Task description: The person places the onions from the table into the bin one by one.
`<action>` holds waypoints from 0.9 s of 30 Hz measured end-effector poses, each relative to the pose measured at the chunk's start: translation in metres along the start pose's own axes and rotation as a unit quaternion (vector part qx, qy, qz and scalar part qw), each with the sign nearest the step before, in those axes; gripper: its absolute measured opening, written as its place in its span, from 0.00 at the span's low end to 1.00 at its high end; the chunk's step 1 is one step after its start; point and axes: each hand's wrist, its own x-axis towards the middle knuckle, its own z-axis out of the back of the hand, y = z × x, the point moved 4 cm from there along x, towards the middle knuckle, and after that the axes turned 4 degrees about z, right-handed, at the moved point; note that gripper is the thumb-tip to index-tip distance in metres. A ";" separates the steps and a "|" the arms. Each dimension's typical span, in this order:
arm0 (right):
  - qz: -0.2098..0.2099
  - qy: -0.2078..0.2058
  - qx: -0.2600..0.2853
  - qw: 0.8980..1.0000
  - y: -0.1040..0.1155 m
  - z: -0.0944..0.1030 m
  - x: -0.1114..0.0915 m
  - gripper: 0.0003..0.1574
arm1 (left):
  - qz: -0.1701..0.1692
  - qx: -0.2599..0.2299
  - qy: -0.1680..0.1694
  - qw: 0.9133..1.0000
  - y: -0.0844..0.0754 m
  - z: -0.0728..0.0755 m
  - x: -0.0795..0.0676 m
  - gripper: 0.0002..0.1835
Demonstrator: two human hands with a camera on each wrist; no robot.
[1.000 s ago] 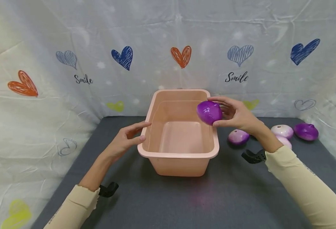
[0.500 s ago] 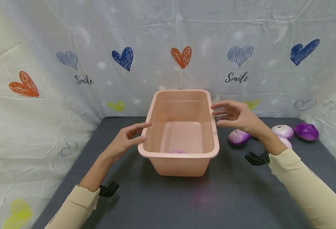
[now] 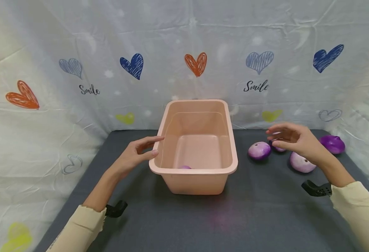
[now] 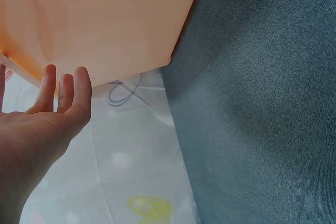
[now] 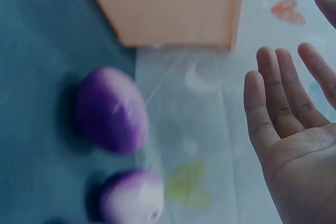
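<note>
A peach plastic tub [image 3: 193,171] stands in the middle of the table. My left hand [image 3: 133,154] rests its fingertips at the tub's left rim, fingers loosely extended. In the left wrist view those fingers [image 4: 81,90] are spread beside the tub wall [image 4: 105,24]. Just the top of a purple onion [image 3: 185,167] shows inside the tub, behind the front rim. My right hand [image 3: 300,141] hovers empty over the onions on the right, fingers relaxed. Beneath and around it are a purple-and-white onion [image 3: 259,150], a partly hidden onion [image 3: 279,148] and a paler onion [image 3: 301,163].
A deep purple onion [image 3: 333,144] lies at the far right, past my right wrist. Dark grey cloth [image 3: 184,224] covers the table. Behind it hangs a white curtain [image 3: 159,35] printed with hearts, close to the tub's back.
My right hand let go of a purple onion, which now lies in the tub. It then moved right, away from the tub, to above the other onions. My left hand stayed at the rim.
</note>
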 end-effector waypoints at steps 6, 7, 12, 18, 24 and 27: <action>-0.022 -0.037 -0.033 0.999 -0.011 0.022 -0.030 0.24 | 0.002 -0.012 -0.006 1.000 0.001 0.001 -0.002 0.27; -0.026 -0.043 -0.037 0.998 -0.012 0.025 -0.034 0.25 | 0.003 -0.015 -0.006 1.000 0.001 0.001 -0.002 0.27; -0.041 -0.056 -0.050 0.996 -0.019 0.036 -0.052 0.25 | 0.007 -0.021 -0.008 1.000 0.002 0.000 -0.002 0.27; -0.039 -0.045 -0.046 0.997 -0.030 0.046 -0.067 0.23 | 0.018 -0.032 -0.012 0.999 0.002 -0.001 -0.003 0.28; -0.012 -0.044 -0.008 0.999 -0.039 0.053 -0.081 0.25 | 0.021 -0.033 -0.010 0.999 0.002 -0.002 -0.001 0.28; -0.018 -0.060 -0.025 0.998 -0.043 0.057 -0.088 0.24 | 0.020 -0.037 -0.010 0.999 0.002 -0.003 0.000 0.28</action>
